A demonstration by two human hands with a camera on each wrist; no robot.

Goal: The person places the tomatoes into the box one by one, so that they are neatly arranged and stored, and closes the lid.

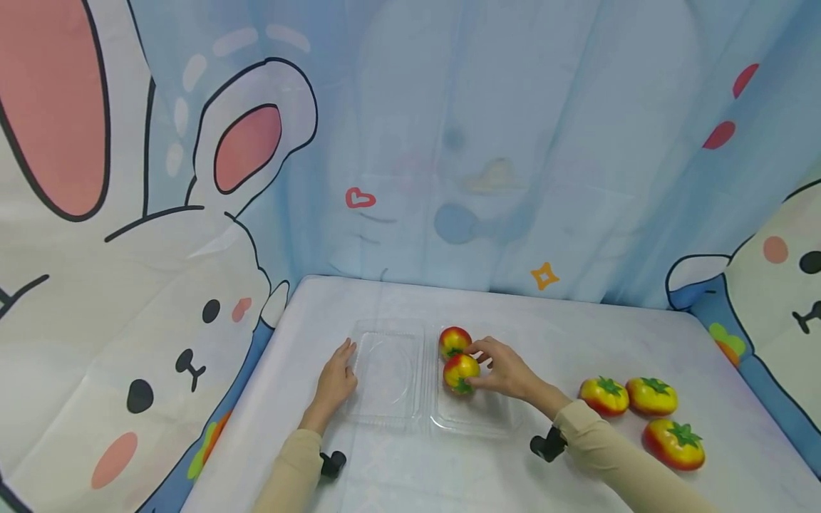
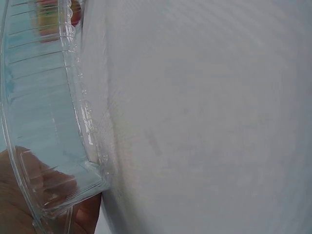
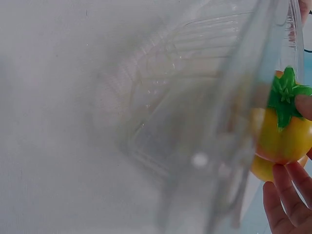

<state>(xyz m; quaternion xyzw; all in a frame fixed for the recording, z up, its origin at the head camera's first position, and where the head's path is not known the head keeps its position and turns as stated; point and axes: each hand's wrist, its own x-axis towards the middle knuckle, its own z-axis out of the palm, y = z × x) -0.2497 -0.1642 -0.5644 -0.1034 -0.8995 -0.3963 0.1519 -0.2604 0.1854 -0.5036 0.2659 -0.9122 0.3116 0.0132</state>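
Note:
A clear plastic clamshell box [image 1: 477, 422] lies opened out flat on the table. Two red-and-yellow toy persimmons with green leafy tops are in its right half. My right hand [image 1: 507, 370] holds the nearer persimmon [image 1: 460, 372] between thumb and fingers; its green top shows in the right wrist view [image 3: 285, 97]. Just behind it is the farther persimmon [image 1: 455, 340]. At the outer edge of the left half [image 1: 388, 377], my left hand [image 1: 335, 381] rests with fingers extended against the plastic. Through the clear wall [image 2: 44, 107] in the left wrist view, part of that hand shows.
To the right, beside my right forearm, lie three more toy persimmons: one at left [image 1: 604, 396], one at back right [image 1: 651, 396] and one nearer [image 1: 675, 444]. A white cloth covers the table [image 1: 410, 470]. A printed curtain [image 1: 449, 142] hangs behind it.

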